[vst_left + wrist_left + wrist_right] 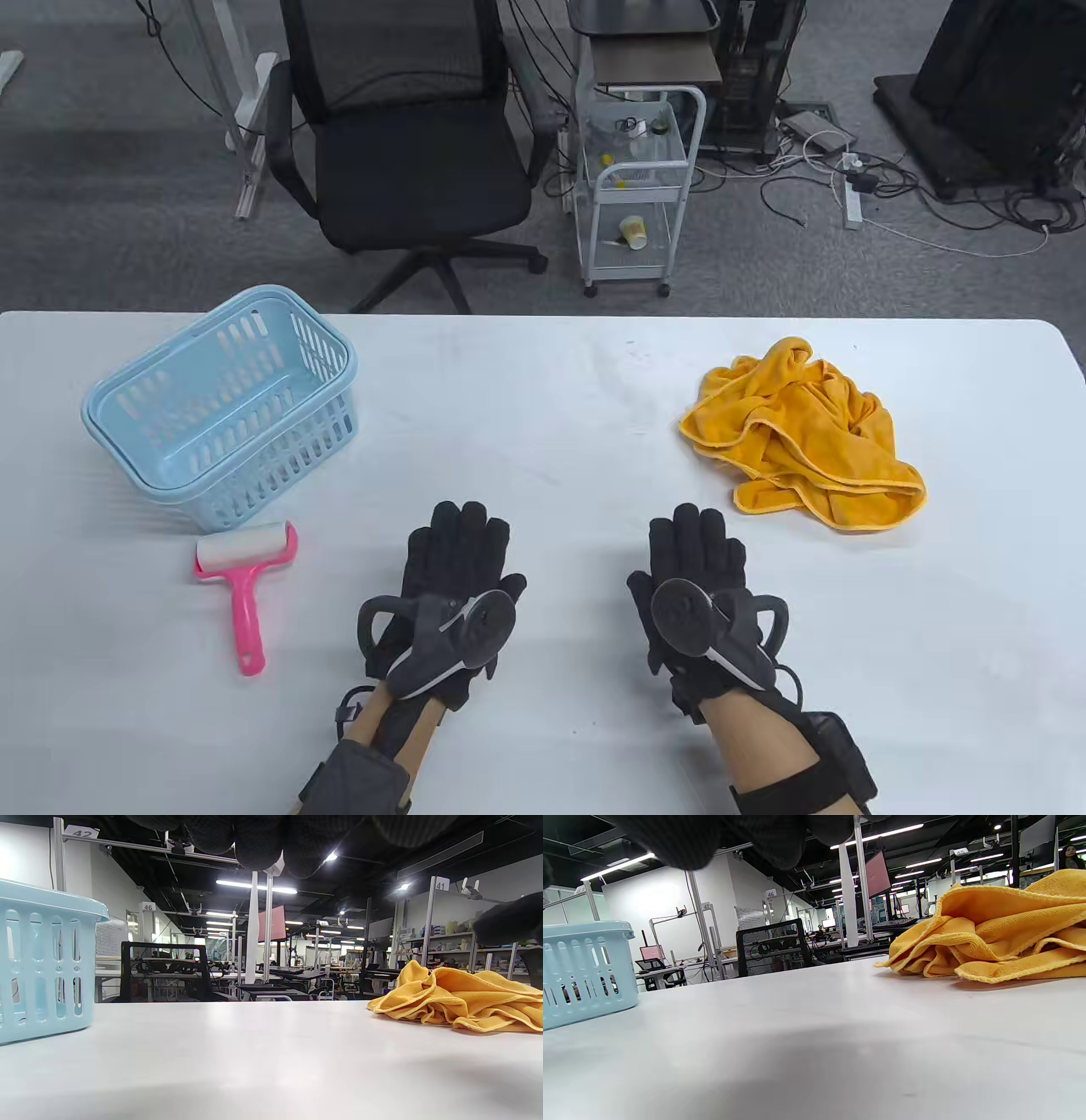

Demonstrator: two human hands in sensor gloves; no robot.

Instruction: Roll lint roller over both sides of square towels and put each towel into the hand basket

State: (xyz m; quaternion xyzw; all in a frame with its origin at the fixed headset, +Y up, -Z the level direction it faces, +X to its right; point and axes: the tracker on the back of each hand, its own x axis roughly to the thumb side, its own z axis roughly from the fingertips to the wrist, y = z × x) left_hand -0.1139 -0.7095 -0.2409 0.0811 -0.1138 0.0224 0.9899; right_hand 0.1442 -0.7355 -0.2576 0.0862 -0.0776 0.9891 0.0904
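Observation:
A crumpled heap of yellow towels point(802, 435) lies on the right of the white table point(543, 399), also seen in the left wrist view point(458, 1001) and the right wrist view point(992, 933). A light blue hand basket point(222, 407) stands at the left point(42, 959) point(583, 971) and looks empty. A pink lint roller point(244, 586) lies in front of the basket, handle toward me. My left hand point(454, 560) and right hand point(696, 564) rest flat on the table near the front, fingers straight, holding nothing. The towels are just beyond my right hand.
Beyond the table's far edge stand a black office chair point(407, 144) and a white wheeled cart point(636, 187). Cables and a power strip point(853, 191) lie on the grey floor.

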